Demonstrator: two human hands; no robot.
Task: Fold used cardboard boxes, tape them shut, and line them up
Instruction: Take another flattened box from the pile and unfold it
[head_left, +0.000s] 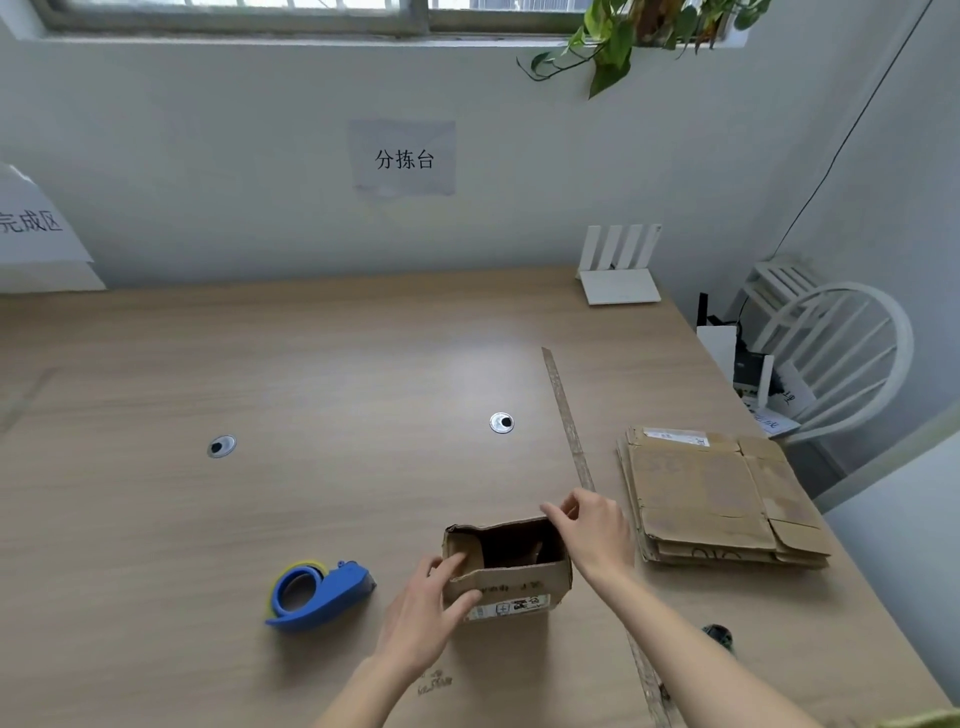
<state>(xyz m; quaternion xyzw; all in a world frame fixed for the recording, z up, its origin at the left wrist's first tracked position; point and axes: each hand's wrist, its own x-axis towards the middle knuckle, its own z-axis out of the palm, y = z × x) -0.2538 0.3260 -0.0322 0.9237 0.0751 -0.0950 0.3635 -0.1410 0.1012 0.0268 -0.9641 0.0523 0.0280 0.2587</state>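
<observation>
A small brown cardboard box (511, 584) stands upright on the wooden table (260, 364) near the front edge, its top open and dark inside. My left hand (434, 608) grips its near left corner, fingers over the rim, thumb on the front face. My right hand (589, 527) pinches the far right top edge. A blue tape dispenser (317, 597) with a roll lies to the box's left. A stack of flattened cardboard boxes (722, 499) lies to the right.
A long strip of tape (569, 421) runs along the table between the box and the stack. Two round cable grommets (501, 422) sit in the tabletop. A white router (618, 275) stands at the back right. A white chair (841, 353) is beyond the right edge.
</observation>
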